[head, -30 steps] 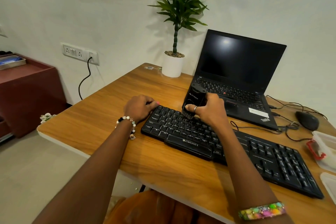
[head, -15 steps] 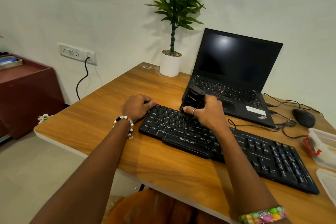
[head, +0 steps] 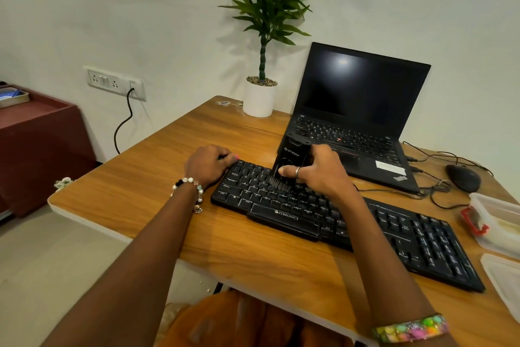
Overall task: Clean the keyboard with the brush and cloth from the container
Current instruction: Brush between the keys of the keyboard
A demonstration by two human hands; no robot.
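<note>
A black keyboard [head: 365, 222] lies slantwise on the wooden desk [head: 157, 192]. My right hand [head: 318, 169] grips a black brush [head: 289, 158], its bristles down on the keys in the keyboard's left half. My left hand [head: 209, 163] holds the keyboard's far left corner, fingers curled over its edge. A clear plastic container [head: 498, 220] with a red clip stands at the right edge of the desk, something pale inside it. I cannot make out a cloth.
An open black laptop [head: 357, 118] stands right behind the keyboard. A potted plant [head: 260, 93] sits at the back, a black mouse [head: 463, 177] with tangled cables to the right. A clear lid [head: 503, 282] lies near the front right. A red cabinet [head: 36, 144] stands left of the desk.
The brush and my right hand have shifted slightly over the left keys. My left hand has stayed on the keyboard's corner. The camera has moved a little.
</note>
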